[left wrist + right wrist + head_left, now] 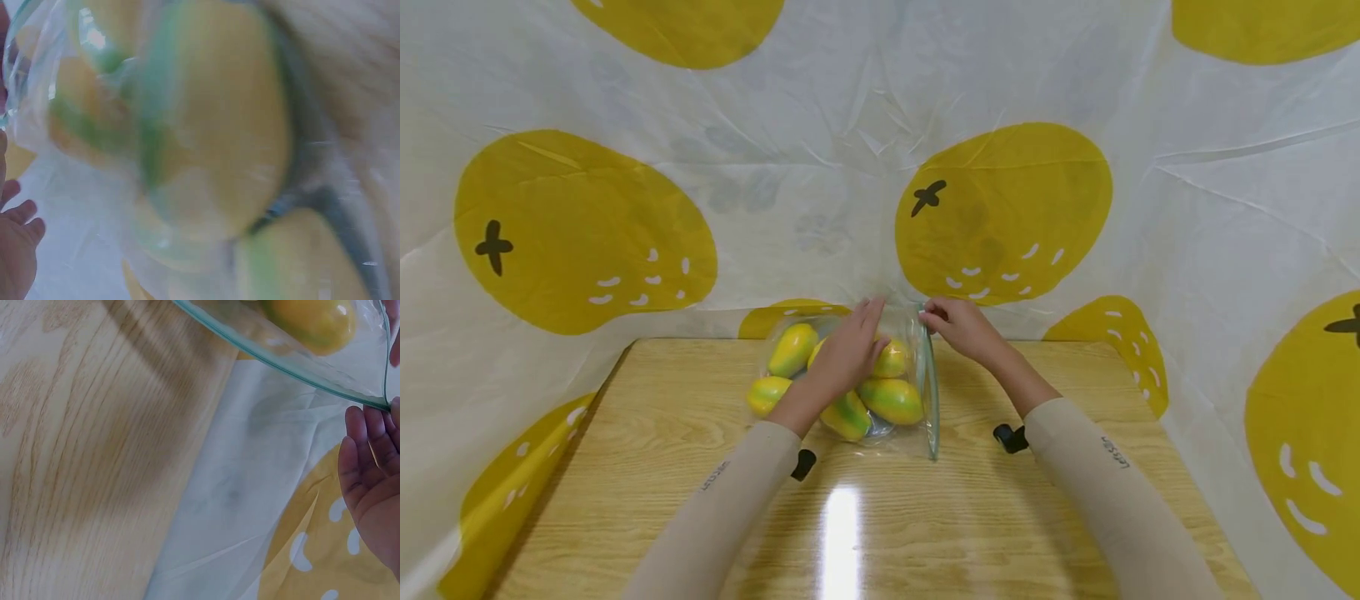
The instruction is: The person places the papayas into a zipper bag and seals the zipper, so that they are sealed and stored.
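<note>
A clear zip bag lies at the far edge of the table, its green-edged zip on the right side. Several yellow-green mangoes fill it. My left hand lies over the bag's far part with fingers extended and thumb apart, covering some of the fruit. At the zip's far end, my right hand pinches the corner between thumb and fingertips. The right wrist view shows the zip strip running up to those fingertips. Close mangoes blur in the left wrist view.
The wooden table carries a bright light reflection in front of the bag. A white cloth with big yellow fruit prints hangs behind the table and along its sides. Black wrist mounts stick out under the sleeves.
</note>
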The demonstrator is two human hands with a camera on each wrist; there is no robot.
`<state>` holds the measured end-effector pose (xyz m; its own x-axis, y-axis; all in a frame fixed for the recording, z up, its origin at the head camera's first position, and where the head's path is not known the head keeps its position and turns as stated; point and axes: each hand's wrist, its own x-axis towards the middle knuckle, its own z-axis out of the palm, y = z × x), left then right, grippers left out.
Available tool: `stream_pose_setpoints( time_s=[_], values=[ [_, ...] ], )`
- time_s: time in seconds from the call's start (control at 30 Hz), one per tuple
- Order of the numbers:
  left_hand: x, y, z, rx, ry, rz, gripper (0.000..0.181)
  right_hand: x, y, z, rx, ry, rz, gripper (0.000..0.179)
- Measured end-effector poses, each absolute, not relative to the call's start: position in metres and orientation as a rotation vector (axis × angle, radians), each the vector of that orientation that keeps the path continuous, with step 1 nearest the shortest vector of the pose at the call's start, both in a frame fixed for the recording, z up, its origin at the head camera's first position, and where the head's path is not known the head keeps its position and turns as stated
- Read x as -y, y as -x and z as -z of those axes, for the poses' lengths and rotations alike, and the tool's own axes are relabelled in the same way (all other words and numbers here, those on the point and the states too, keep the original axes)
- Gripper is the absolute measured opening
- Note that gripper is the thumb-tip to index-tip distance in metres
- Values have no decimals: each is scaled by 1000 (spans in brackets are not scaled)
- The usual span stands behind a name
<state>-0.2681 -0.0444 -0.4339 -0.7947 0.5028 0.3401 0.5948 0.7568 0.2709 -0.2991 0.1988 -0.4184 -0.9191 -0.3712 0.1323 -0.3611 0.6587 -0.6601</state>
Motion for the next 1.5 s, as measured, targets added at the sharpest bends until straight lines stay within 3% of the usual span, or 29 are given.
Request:
stream_pose_setpoints(
  time_s=[0.27,0.7,1.5],
  values=[
    [25,294,414,2757,868,802,50,-197,300,419,-2847,677,1151,21],
    [7,311,408,2728,877,847,18,-193,301,419,-2884,720,1114,20],
    [-1,305,413,2744,881,577,14,-197,282,437,-2903,779,1049,18]
  ],
)
